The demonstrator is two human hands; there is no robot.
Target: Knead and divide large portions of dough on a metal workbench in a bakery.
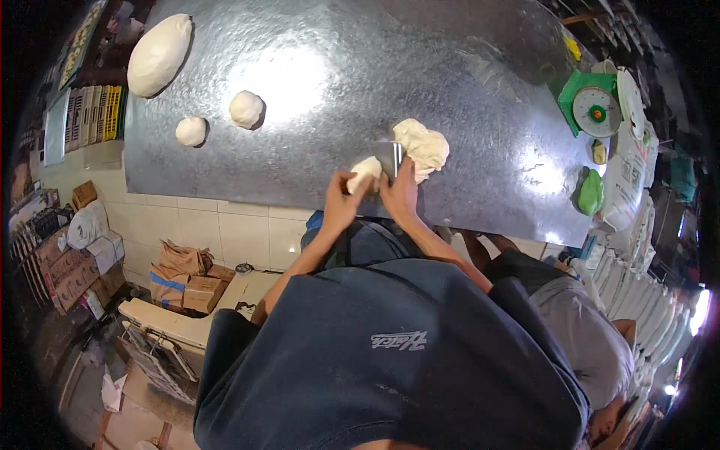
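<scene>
A dark grey table with a smooth, shiny top carries the dough, light glaring off it in patches. At its far left lies a big oval loaf; nearer the front edge sit two round balls, the larger ball to the right of the smaller ball, well apart. A rumpled lump lies right of centre. Along the right edge stand a green scale and, nearer, a green bag.

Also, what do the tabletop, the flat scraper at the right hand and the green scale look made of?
Tabletop: probably metal, dark grey, slightly textured; bright, rippled glare. Scraper: likely metal, smooth grey plate; plastic possible. Scale: green body, painted metal or plastic, can't tell.
</scene>
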